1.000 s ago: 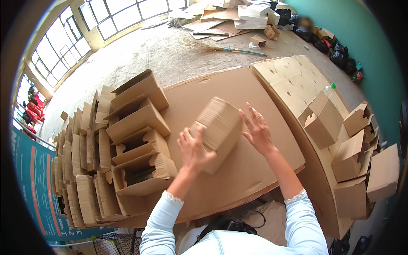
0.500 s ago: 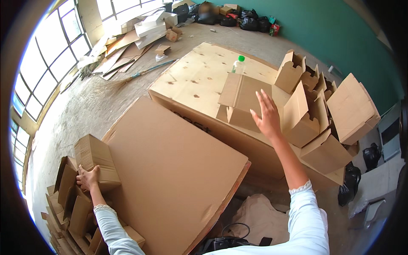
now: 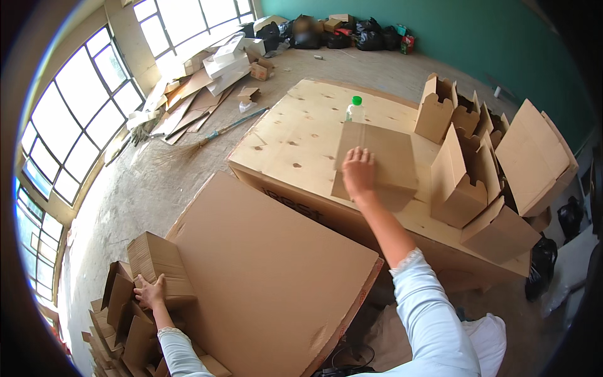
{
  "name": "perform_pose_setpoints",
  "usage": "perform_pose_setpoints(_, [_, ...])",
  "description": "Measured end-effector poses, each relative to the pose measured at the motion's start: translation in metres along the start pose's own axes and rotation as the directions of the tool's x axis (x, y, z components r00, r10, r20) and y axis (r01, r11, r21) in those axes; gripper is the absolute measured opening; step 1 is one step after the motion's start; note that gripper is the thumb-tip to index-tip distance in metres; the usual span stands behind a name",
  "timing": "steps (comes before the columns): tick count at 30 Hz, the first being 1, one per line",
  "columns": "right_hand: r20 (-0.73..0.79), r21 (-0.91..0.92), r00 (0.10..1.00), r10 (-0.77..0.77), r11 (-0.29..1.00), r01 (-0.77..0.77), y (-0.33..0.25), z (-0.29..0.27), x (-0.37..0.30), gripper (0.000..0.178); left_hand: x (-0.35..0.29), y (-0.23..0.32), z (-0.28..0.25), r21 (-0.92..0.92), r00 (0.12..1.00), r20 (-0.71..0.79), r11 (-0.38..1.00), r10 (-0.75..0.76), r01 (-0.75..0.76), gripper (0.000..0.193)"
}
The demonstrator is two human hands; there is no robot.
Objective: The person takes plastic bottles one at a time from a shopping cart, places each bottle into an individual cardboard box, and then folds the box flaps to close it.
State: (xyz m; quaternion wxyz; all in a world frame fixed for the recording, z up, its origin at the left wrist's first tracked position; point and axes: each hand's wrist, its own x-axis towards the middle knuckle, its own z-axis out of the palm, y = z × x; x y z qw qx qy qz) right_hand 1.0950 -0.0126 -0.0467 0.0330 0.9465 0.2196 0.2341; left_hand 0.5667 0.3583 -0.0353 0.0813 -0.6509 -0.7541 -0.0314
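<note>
A closed brown cardboard box (image 3: 386, 154) lies on the wooden-topped platform (image 3: 282, 141) before me. My right hand (image 3: 358, 173) is on its left part, fingers bent and pressed together against the cardboard. Down at the left, another brown cardboard box (image 3: 166, 261) sits on the edge of a large flat carton (image 3: 270, 264). My left hand (image 3: 151, 293) lies against its near end with thumb and fingers spread. Several folded cardboard pieces (image 3: 135, 339) are heaped beside and below that hand.
Several open upright boxes (image 3: 461, 179) stand at the platform's right end. A green-capped clear bottle (image 3: 355, 112) stands behind the closed box. A broom (image 3: 207, 138) lies on the floor, near flattened cardboard and white foam (image 3: 226, 66). Black bags (image 3: 370, 38) line the green wall.
My right hand has come down leftward from the air onto the box. The box's raised left flap is now down. My left hand stays on the left box; the view has shifted.
</note>
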Motion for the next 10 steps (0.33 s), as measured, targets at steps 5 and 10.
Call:
perform_pose_setpoints(5, [-0.215, 0.675, 0.915, 0.342, 0.729, -0.114, 0.118, -0.101, -0.042, 0.034, -0.003, 0.004, 0.003, -0.004, 1.000, -0.015, 1.000, 0.007, -0.007, 0.102])
perform_pose_setpoints(10, [-0.221, 0.927, 0.777, 0.590, 0.374, -0.021, 0.143, -0.167, -0.115, 0.039, 0.014, 0.003, 0.005, -0.032, 0.993, 0.107, 0.999, 0.042, -0.039, 0.104])
